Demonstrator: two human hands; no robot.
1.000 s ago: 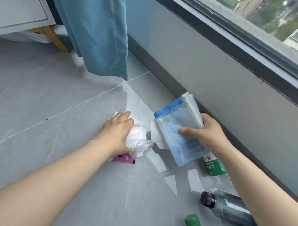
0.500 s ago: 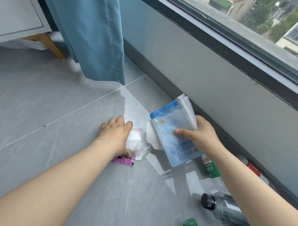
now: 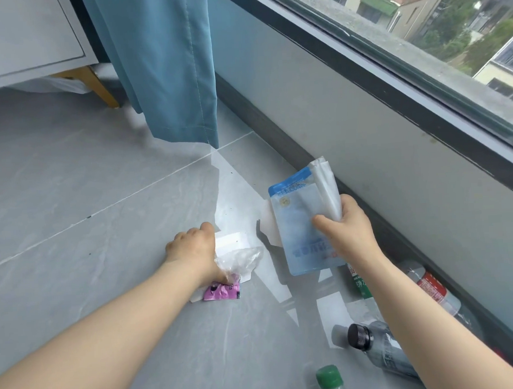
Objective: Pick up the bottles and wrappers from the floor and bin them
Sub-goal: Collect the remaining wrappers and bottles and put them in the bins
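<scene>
wrappers (image 3: 240, 258) lie on the floor (image 3: 105, 259) directly under the left grip (image 3: 193, 247), whose fingers (image 3: 206, 228) curl round them, pink one (image 3: 221, 292) at its heel, while the right grip (image 3: 348, 231), just beside and clear of the floor, pinches the blue pouch (image 3: 297, 225); bottles (image 3: 382, 350) lie behind it.

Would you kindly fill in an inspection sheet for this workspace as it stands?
Surface: grey tiled floor, sunlit patch by the wall.
Job's things: blue pouch and white wrapper held up; clear wrapper and pink wrapper on the floor; black-capped bottle and red-labelled bottle lying near the wall; green-capped bottle at the bottom edge.
Clutter: nothing seen.
Hands: left hand grips the clear wrapper; right hand grips the blue pouch and white wrapper.
Cables: nothing seen.
Surroundings: blue curtain, window, grey cabinet; no bin in view.
</scene>
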